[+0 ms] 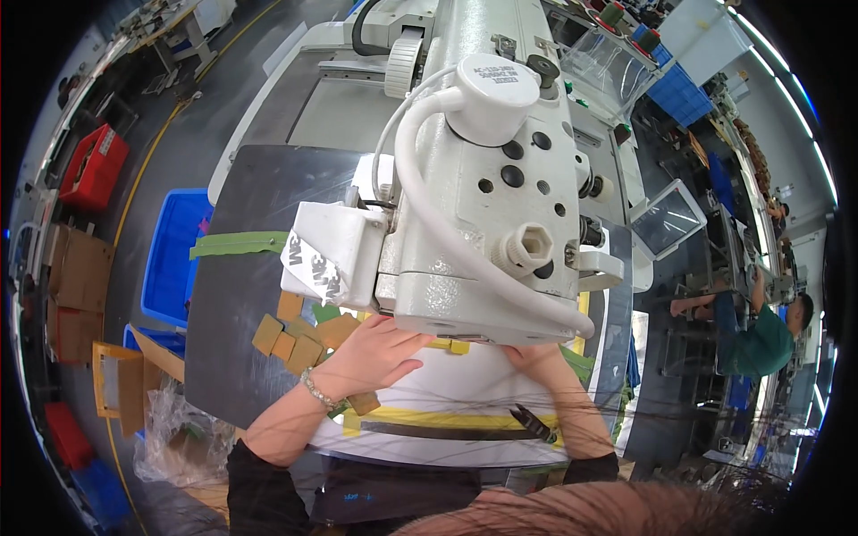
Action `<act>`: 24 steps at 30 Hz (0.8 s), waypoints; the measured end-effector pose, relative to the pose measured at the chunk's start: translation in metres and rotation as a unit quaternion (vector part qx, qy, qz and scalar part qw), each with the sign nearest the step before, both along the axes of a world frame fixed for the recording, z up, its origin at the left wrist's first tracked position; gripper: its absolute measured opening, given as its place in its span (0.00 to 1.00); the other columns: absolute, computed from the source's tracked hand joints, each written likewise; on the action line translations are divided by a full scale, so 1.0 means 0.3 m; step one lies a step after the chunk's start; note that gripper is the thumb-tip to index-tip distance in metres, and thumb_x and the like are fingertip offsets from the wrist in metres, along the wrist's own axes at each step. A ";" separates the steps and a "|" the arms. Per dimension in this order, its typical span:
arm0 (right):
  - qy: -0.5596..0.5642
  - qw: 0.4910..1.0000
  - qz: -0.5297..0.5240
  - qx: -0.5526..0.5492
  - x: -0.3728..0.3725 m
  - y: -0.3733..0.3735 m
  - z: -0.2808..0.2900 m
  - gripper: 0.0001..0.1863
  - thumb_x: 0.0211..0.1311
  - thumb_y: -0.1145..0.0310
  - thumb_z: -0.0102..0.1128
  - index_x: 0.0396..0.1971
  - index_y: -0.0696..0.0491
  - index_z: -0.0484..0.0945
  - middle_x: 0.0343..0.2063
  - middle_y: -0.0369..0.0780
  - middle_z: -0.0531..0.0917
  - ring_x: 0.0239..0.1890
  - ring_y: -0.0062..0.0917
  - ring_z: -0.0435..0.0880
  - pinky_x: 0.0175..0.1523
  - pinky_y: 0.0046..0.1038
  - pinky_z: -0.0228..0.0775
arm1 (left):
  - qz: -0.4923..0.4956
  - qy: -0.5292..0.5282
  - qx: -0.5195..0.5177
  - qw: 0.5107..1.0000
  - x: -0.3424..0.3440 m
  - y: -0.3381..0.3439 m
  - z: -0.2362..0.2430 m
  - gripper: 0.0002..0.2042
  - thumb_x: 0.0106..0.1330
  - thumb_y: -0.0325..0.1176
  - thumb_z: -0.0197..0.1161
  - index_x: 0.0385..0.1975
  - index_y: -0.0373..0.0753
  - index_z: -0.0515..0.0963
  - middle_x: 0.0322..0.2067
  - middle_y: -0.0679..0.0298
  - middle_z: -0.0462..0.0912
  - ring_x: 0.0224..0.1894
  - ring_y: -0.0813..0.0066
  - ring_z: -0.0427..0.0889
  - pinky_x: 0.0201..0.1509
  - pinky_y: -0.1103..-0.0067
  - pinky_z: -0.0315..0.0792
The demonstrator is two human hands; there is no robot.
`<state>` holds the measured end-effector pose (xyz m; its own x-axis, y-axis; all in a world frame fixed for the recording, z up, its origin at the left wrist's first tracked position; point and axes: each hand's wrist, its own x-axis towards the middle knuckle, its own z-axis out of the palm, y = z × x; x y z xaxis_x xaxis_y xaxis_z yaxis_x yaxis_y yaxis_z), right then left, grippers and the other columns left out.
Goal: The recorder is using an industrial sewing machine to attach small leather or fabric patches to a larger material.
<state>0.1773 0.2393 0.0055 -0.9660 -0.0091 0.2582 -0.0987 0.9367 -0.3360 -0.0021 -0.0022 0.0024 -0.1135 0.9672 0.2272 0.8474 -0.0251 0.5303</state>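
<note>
I count one left hand [375, 350] and one right hand [538, 362] over one white sheet [465, 380] on the bench [234, 192]; one sewing machine [492, 205] blocks my view of the fingertips, so I can't tell whether either grips. At least six brown patches [268, 335] lie beside the left, one pair of snips [534, 424] near the right.

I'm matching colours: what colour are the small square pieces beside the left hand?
Tan-brown; the square pieces show best in the head view.
</note>
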 end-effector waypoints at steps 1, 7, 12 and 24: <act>0.008 1.000 0.001 0.010 -0.002 -0.003 0.005 0.13 0.43 0.75 0.63 0.34 0.54 0.79 0.42 0.42 0.78 0.49 0.39 0.76 0.53 0.40 0.69 | 0.002 -0.001 -0.002 1.000 0.001 -0.001 -0.004 0.19 0.58 0.39 0.62 0.49 0.42 0.73 0.43 0.68 0.78 0.46 0.70 0.75 0.51 0.72 0.65; -0.121 0.989 -0.071 0.034 0.050 -0.010 -0.065 0.28 0.42 0.73 0.63 0.50 0.59 0.71 0.43 0.48 0.77 0.50 0.42 0.74 0.56 0.39 0.67 | 0.010 0.018 0.009 1.000 0.001 -0.002 -0.008 0.18 0.58 0.40 0.61 0.47 0.43 0.75 0.41 0.69 0.78 0.42 0.71 0.75 0.49 0.74 0.65; -0.106 0.991 -0.072 -0.023 0.065 0.005 -0.104 0.23 0.47 0.70 0.62 0.48 0.54 0.73 0.42 0.48 0.78 0.49 0.44 0.75 0.55 0.41 0.66 | 0.016 0.031 0.037 0.999 0.003 -0.004 -0.021 0.15 0.58 0.41 0.62 0.43 0.42 0.77 0.39 0.68 0.79 0.41 0.71 0.76 0.45 0.74 0.67; -0.091 0.921 -0.124 -0.357 0.071 -0.025 -0.110 0.14 0.53 0.67 0.58 0.41 0.53 0.78 0.41 0.48 0.79 0.47 0.46 0.75 0.55 0.43 0.66 | 0.024 -0.011 0.037 0.999 0.005 0.008 -0.016 0.10 0.56 0.39 0.64 0.35 0.42 0.78 0.28 0.68 0.76 0.35 0.71 0.76 0.34 0.75 0.70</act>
